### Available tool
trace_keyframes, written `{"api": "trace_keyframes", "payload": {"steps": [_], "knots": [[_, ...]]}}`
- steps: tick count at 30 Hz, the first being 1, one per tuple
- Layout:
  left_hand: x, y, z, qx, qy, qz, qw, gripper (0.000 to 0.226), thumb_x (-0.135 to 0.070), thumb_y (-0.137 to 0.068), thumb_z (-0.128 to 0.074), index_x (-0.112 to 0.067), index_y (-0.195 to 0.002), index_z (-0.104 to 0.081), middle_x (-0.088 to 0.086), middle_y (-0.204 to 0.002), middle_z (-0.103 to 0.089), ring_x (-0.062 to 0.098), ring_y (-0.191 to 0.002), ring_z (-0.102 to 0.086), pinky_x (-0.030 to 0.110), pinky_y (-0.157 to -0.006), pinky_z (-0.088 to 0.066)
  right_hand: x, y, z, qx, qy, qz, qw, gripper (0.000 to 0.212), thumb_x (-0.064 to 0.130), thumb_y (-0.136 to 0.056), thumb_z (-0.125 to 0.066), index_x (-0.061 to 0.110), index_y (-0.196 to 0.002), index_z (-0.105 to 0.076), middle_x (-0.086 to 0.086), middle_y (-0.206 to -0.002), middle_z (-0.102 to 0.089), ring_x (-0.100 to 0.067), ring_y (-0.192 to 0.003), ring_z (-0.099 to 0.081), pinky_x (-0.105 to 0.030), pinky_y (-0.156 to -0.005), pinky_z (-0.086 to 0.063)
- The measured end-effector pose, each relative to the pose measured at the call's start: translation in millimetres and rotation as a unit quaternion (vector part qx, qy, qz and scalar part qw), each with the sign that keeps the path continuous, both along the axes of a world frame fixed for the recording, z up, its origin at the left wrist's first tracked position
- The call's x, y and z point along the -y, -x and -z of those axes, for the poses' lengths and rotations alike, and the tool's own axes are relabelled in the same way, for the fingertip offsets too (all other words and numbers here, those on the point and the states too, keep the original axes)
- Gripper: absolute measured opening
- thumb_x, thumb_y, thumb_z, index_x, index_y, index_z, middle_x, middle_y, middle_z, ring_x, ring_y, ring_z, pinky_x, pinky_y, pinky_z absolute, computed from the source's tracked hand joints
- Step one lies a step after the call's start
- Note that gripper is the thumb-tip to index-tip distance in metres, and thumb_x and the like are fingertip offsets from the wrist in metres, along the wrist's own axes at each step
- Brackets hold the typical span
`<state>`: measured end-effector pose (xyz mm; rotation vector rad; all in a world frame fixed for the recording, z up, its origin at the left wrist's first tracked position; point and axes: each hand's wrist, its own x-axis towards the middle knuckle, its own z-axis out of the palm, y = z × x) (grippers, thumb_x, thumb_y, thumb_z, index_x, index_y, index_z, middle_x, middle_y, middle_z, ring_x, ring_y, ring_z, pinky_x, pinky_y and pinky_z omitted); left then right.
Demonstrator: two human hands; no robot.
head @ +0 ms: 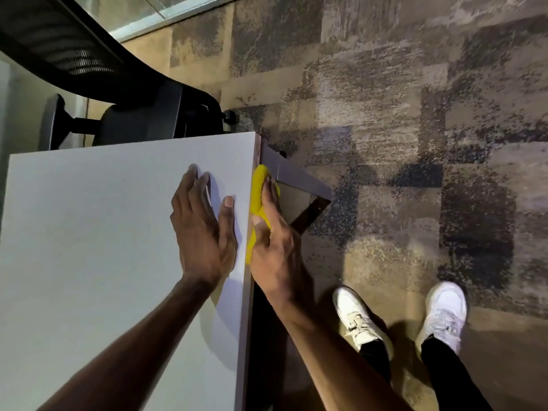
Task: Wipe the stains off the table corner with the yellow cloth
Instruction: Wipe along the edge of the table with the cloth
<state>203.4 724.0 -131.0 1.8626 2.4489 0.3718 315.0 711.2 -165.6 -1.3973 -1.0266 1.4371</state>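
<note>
Where table (103, 232) meets carpet (415, 114)

Floor: patchwork carpet (400, 129) in tan, grey and dark squares, right and far.
Furniture: black mesh office chair (98, 84) far left.
Wall: pale strip (142, 22) far left.

Yellow cloth (258, 188) bunched against white table (103, 218) edge.

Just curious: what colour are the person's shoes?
White, both shoes, seen clearly in the head view, standing on the patchy brown carpet.
</note>
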Motion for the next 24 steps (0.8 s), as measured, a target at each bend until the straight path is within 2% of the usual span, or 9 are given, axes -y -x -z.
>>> {"api": "trace_keyframes", "payload": {"steps": [2, 4, 6, 9, 14, 18, 20, 22, 24], "knots": [[1, 0, 0, 0.001, 0.0, -0.001, 1.0, 0.06, -0.044, -0.115, -0.043, -0.01, -0.164, -0.045, 0.007, -0.179, -0.037, 0.027, -0.167, -0.033, 0.052, -0.132, -0.034, 1, 3, -2, 0.014, 0.006, 0.014, 1.0, 0.054, 0.021, -0.111, -0.046, 0.027, -0.164, -0.036, 0.001, -0.166, -0.044, -0.021, -0.151, -0.048, -0.046, -0.114, -0.052], [0, -2, 0, 0.0, -0.005, 0.004, 1.0, 0.059, -0.042, -0.115, -0.044, -0.008, -0.164, -0.046, 0.009, -0.178, -0.038, 0.028, -0.166, -0.034, 0.053, -0.132, -0.034, 19, 2, -5, 0.008, -0.037, 0.041, 0.998, 0.051, 0.033, -0.113, -0.032, 0.019, -0.16, -0.045, 0.001, -0.167, -0.044, -0.017, -0.152, -0.047, -0.045, -0.112, -0.054], [0, -3, 1, 0.001, -0.01, 0.005, 1.0, 0.059, -0.041, -0.114, -0.044, -0.007, -0.163, -0.047, 0.01, -0.177, -0.039, 0.03, -0.166, -0.036, 0.054, -0.131, -0.035, 40, -2, -6, 0.003, -0.053, 0.023, 0.998, 0.053, 0.038, -0.113, -0.028, 0.019, -0.159, -0.047, 0.004, -0.169, -0.04, -0.01, -0.154, -0.041, -0.04, -0.116, -0.051], [0, -2, 3, -0.004, -0.007, 0.004, 1.0, 0.059, -0.04, -0.114, -0.045, -0.008, -0.163, -0.046, 0.009, -0.178, -0.038, 0.029, -0.166, -0.035, 0.054, -0.132, -0.034, 39, -10, -8, 0.001, -0.045, -0.006, 0.999, 0.052, 0.021, -0.108, -0.035, 0.02, -0.159, -0.046, 0.008, -0.17, -0.037, -0.005, -0.156, -0.037, -0.036, -0.119, -0.047], [0, -2, 4, -0.001, -0.007, 0.003, 1.0, 0.056, -0.035, -0.115, -0.047, -0.008, -0.164, -0.045, 0.009, -0.178, -0.038, 0.028, -0.166, -0.035, 0.054, -0.132, -0.034, -6, -1, 0, 0.011, -0.038, 0.043, 0.998, 0.054, -0.007, -0.102, -0.051, 0.008, -0.154, -0.051, -0.006, -0.165, -0.045, -0.012, -0.154, -0.041, -0.037, -0.117, -0.049], [0, -3, 5, -0.006, -0.005, 0.003, 1.0, 0.056, -0.035, -0.115, -0.046, -0.007, -0.164, -0.045, 0.008, -0.178, -0.037, 0.026, -0.167, -0.034, 0.053, -0.132, -0.034, 18, -7, -10, 0.016, -0.036, -0.01, 0.999, 0.049, 0.009, -0.11, -0.04, 0.012, -0.159, -0.045, -0.001, -0.171, -0.036, -0.009, -0.158, -0.032, -0.03, -0.124, -0.038], [0, -4, 4, -0.005, -0.002, -0.001, 1.0, 0.057, -0.037, -0.115, -0.045, -0.009, -0.165, -0.044, 0.006, -0.179, -0.036, 0.024, -0.167, -0.033, 0.051, -0.134, -0.032, 27, -12, -13, 0.018, -0.04, -0.036, 0.998, 0.056, 0.015, -0.105, -0.035, 0.015, -0.161, -0.042, 0.002, -0.172, -0.032, -0.007, -0.159, -0.029, -0.029, -0.125, -0.036], [0, -4, 4, -0.004, 0.001, -0.002, 1.0, 0.058, -0.037, -0.115, -0.045, -0.01, -0.166, -0.043, 0.005, -0.18, -0.035, 0.023, -0.167, -0.032, 0.049, -0.134, -0.031, 18, -13, -8, 0.022, -0.05, -0.038, 0.998, 0.058, 0.01, -0.104, -0.035, 0.015, -0.161, -0.04, 0.002, -0.173, -0.031, -0.009, -0.16, -0.027, -0.033, -0.125, -0.037], [0, -4, 4, -0.005, 0.0, 0.0, 1.0, 0.058, -0.036, -0.115, -0.045, -0.009, -0.166, -0.043, 0.006, -0.18, -0.035, 0.024, -0.167, -0.032, 0.046, -0.135, -0.031, -1, -12, 0, 0.022, -0.067, -0.009, 0.997, 0.058, -0.003, -0.104, -0.045, 0.012, -0.16, -0.042, -0.002, -0.171, -0.035, -0.014, -0.159, -0.031, -0.04, -0.122, -0.044]]}}
